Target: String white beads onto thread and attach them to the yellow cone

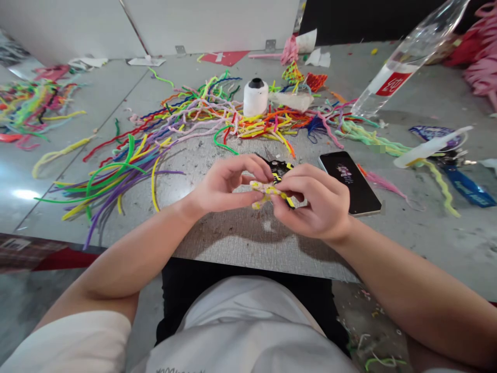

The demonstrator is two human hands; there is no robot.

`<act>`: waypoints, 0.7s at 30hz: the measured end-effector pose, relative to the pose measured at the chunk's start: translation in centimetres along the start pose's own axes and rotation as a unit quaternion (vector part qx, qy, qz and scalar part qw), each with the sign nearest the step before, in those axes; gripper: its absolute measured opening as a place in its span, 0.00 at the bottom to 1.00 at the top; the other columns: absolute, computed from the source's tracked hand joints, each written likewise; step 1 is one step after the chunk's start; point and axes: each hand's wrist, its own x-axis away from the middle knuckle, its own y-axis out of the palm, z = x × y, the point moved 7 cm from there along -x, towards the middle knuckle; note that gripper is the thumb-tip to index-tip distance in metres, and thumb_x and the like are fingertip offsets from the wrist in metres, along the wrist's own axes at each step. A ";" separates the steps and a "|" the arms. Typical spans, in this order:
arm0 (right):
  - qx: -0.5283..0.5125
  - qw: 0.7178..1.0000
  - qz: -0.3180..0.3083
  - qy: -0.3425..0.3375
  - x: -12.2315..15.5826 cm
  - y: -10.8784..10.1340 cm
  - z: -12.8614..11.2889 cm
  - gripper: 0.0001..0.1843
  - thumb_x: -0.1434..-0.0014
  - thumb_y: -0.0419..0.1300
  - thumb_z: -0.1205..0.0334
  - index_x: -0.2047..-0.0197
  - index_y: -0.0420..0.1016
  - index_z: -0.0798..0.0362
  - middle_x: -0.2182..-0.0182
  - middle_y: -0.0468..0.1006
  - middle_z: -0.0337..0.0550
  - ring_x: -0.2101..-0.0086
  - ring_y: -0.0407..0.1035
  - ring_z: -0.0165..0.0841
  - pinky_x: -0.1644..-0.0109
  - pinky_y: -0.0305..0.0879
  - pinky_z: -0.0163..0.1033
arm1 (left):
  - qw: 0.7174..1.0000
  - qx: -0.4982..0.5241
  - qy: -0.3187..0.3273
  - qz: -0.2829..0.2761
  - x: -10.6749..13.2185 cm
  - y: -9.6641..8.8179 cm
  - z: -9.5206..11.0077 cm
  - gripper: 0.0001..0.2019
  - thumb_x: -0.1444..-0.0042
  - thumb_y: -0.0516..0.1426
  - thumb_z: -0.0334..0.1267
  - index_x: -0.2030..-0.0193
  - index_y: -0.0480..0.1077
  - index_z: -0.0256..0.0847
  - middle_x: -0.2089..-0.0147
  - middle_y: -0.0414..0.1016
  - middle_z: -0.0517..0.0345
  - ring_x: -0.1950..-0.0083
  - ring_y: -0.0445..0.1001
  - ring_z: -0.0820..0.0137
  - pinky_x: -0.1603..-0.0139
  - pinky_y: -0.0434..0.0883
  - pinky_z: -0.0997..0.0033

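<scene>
Between my two hands, above the near middle of the table, is a small yellow and pale pink piece of twisted, fuzzy cord (265, 189). My left hand (229, 184) pinches its left end between thumb and fingers. On the other side, my right hand (312, 199) grips its right end with curled fingers. Just behind the hands lies a black and yellow hand tool (276, 165) with short metal tips, perhaps snips; the fingers partly cover it. A phone (349, 181) with a lit screen rests right of my right hand.
Colourful fuzzy stems (112, 181) spread left, with more cords (256, 124) behind the hands. A white thread spool (256, 97) stands among them. At right are a tilted clear bottle (404, 67), a white glue tube (430, 147) and a blue strap (468, 184).
</scene>
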 end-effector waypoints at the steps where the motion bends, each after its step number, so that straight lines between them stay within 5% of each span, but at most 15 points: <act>1: -0.005 1.000 -0.001 0.010 0.0 0.0 0.2 0.10 0.36 0.67 0.69 0.54 0.74 0.47 0.67 0.80 0.39 0.71 0.75 0.31 0.71 0.72 0.36 | 1.000 -0.006 0.000 0.006 0.0 -0.1 -0.1 0.14 0.44 0.73 0.30 0.52 0.83 0.46 0.50 0.84 0.50 0.47 0.84 0.65 0.50 0.82 0.68; 11: -0.003 0.998 -0.017 0.059 0.3 0.9 1.3 0.05 0.34 0.65 0.68 0.60 0.74 0.50 0.70 0.77 0.39 0.72 0.70 0.29 0.71 0.65 0.36 | 0.996 -0.031 -0.079 0.042 0.1 -0.7 -1.3 0.08 0.40 0.73 0.40 0.58 0.82 0.43 0.56 0.83 0.53 0.55 0.81 0.69 0.57 0.78 0.71; 16: -0.044 0.972 -0.014 0.232 1.2 1.0 3.8 0.04 0.33 0.65 0.63 0.63 0.77 0.50 0.70 0.79 0.39 0.73 0.70 0.30 0.70 0.67 0.37 | 0.985 0.022 -0.164 0.047 0.4 -0.6 -2.6 0.17 0.38 0.72 0.42 0.46 0.77 0.43 0.49 0.81 0.51 0.50 0.80 0.68 0.50 0.79 0.69; 21: -0.123 0.890 0.016 0.438 3.1 1.5 6.4 0.09 0.33 0.68 0.53 0.59 0.83 0.50 0.72 0.82 0.39 0.77 0.71 0.30 0.76 0.67 0.38 | 0.972 0.047 -0.218 0.078 0.7 -0.4 -3.8 0.33 0.51 0.77 0.32 0.42 0.69 0.46 0.44 0.77 0.54 0.46 0.80 0.67 0.46 0.82 0.65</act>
